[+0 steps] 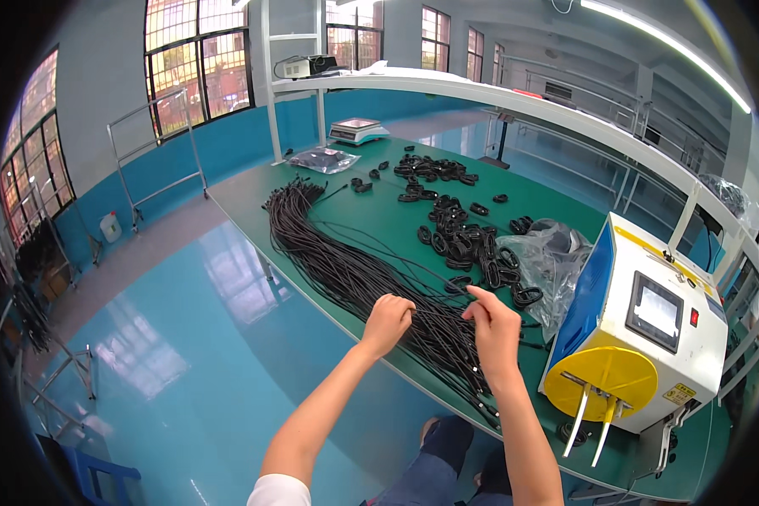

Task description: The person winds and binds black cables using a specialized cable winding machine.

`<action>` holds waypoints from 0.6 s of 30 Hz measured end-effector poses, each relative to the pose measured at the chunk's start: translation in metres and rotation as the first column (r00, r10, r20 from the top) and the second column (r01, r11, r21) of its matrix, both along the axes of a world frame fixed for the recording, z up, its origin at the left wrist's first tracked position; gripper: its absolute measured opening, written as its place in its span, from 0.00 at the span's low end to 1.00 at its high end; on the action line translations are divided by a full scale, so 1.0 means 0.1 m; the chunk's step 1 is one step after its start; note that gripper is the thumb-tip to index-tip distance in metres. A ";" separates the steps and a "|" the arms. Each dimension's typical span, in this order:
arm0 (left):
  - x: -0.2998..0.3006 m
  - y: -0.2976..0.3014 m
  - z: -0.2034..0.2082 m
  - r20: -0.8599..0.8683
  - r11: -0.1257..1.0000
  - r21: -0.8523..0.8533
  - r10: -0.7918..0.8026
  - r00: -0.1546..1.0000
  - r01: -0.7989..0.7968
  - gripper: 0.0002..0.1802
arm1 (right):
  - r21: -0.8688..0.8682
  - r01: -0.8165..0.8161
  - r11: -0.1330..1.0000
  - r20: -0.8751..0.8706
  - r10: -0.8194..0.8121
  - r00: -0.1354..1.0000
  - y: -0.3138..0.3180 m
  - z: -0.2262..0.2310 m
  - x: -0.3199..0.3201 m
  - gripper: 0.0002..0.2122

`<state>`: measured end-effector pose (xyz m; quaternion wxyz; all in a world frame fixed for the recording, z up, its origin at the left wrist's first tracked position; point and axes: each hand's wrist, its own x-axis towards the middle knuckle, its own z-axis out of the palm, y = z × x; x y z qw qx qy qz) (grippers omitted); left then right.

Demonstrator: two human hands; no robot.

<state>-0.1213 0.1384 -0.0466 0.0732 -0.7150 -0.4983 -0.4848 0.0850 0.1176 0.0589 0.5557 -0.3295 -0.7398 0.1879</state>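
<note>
A long bundle of thin black cables [346, 261] lies along the near edge of the green table, connector ends at both tips. Above its middle, my left hand [388, 322] is closed with its fingers curled round a black cable, which seems to run across toward the other hand. My right hand [492, 327] is pinched over the bundle's near right end, thumb and forefinger together on a cable. Just beyond the hands lie several coiled black cables [464, 240], heaped in the middle of the table.
At right stands a white and blue machine [683, 308] with a yellow disc [603, 384] and two prongs. Beside it lies a clear plastic bag [552, 266]. A scale [358, 130] and another bag [325, 159] sit at the far end. A white shelf [447, 83] spans the table's far side.
</note>
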 end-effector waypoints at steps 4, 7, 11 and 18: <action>0.06 0.01 -0.06 -0.049 0.999 0.028 0.030 0.998 -0.029 0.03 | -0.109 -0.042 0.993 -0.032 0.039 0.999 -0.40 0.14 0.27 0.12; 0.41 -0.25 0.16 0.054 0.986 0.077 0.144 0.988 -0.148 0.04 | -0.171 -0.038 0.985 -0.008 0.037 0.999 -0.72 0.02 0.59 0.11; 0.94 -1.00 0.56 0.170 0.996 0.060 -0.079 0.982 0.070 0.07 | -0.236 0.053 0.970 0.142 -0.019 0.990 -1.15 -0.23 1.01 0.10; 1.90 -1.64 1.08 -0.141 0.782 -0.031 -0.620 0.772 0.622 0.13 | -0.220 0.149 0.964 0.288 -0.082 0.954 -1.90 -0.09 1.64 0.10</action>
